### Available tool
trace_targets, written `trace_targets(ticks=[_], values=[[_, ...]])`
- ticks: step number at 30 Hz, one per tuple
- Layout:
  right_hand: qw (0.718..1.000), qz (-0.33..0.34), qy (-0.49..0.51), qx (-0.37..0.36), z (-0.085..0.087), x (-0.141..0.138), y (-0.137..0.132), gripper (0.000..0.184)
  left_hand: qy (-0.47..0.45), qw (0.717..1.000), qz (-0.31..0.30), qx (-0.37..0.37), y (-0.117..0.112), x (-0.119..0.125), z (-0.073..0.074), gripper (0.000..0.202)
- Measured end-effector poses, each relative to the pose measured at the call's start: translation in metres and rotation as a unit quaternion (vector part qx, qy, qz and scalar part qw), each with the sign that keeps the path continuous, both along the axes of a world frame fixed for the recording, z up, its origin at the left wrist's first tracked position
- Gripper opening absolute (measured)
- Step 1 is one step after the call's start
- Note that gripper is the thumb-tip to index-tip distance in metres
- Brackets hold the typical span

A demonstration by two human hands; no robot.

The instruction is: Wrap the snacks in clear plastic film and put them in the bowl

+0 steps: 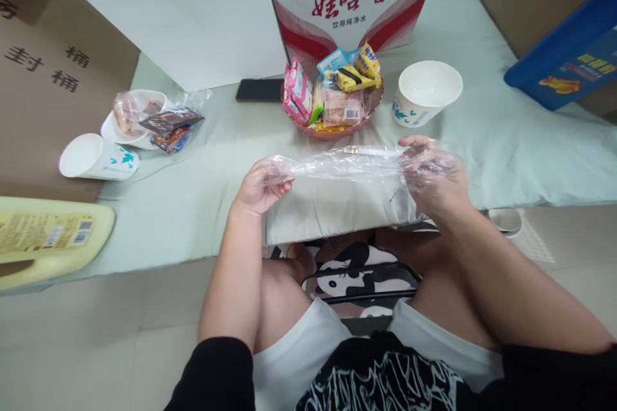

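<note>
hands point(261, 187) grasping clear plastic point(332, 164), near tabletop front edge point(308, 233), snack bowl point(332, 133) just beyond, tipped cup point(103, 163) well left

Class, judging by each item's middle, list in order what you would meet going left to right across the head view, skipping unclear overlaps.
Pale yellow jug → paper cup lying on its side → left hand → snack-filled basket → right hand → blue bottle.

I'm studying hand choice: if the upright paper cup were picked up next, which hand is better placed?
Probably the right hand: it is close to the upright paper cup, while the left hand is farther away. Both hold the clear plastic, so either would likely need freeing first.
</note>
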State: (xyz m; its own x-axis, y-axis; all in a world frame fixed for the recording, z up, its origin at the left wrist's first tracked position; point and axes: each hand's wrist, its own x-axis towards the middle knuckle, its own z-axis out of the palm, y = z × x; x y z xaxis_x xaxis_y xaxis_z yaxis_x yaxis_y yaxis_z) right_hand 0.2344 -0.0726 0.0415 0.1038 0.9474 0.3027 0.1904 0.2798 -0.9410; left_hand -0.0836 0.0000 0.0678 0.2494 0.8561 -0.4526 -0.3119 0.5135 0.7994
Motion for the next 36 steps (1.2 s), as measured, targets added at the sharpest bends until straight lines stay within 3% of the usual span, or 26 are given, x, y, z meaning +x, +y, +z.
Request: trace_targets(ticks=[3,6,10,12,14,17,21,24,28,33,36], values=[[0.998,-0.020,0.048,0.046,0.008,-0.003,-0.006,0.042,0.008,0.999,-0.016,-0.044,0.003,-0.001,0.000,0.031],[0.995,0.025,-0.002,0.096,0.022,-0.007,-0.016,0.027,0.067,0.995,-0.030,-0.062,0.007,-0.002,-0.005,0.040],[0.980,0.080,-0.087,0.162,0.037,-0.008,-0.031,0.010,0.134,0.989,-0.060,0.000,0.006,-0.007,-0.009,0.024],[0.971,0.063,-0.138,0.184,0.039,-0.008,-0.036,0.014,0.130,0.987,-0.083,0.045,0.004,-0.008,-0.010,0.021],[0.964,0.017,-0.183,0.193,0.037,-0.008,-0.036,0.024,0.114,0.987,-0.068,0.091,0.003,-0.008,-0.010,0.020],[0.955,-0.024,-0.235,0.181,0.024,-0.007,-0.027,0.034,0.090,0.981,0.035,0.168,0.006,-0.002,-0.016,0.030],[0.948,0.010,-0.287,0.135,-0.002,-0.004,-0.007,0.035,0.170,0.939,0.170,0.246,0.012,0.007,-0.029,0.030],[0.936,0.064,-0.332,0.099,-0.015,-0.005,0.000,0.035,0.253,0.925,0.126,0.253,0.013,0.010,-0.037,0.031],[0.914,0.147,-0.374,0.049,-0.019,-0.014,-0.003,0.036,0.354,0.897,0.044,0.260,0.009,0.009,-0.039,0.022],[0.889,0.210,-0.407,0.012,-0.015,-0.023,-0.007,0.035,0.404,0.878,0.054,0.251,0.009,0.007,-0.037,0.007],[0.880,0.234,-0.413,-0.001,-0.012,-0.024,-0.006,0.034,0.423,0.866,0.068,0.256,0.012,0.008,-0.040,0.021]])
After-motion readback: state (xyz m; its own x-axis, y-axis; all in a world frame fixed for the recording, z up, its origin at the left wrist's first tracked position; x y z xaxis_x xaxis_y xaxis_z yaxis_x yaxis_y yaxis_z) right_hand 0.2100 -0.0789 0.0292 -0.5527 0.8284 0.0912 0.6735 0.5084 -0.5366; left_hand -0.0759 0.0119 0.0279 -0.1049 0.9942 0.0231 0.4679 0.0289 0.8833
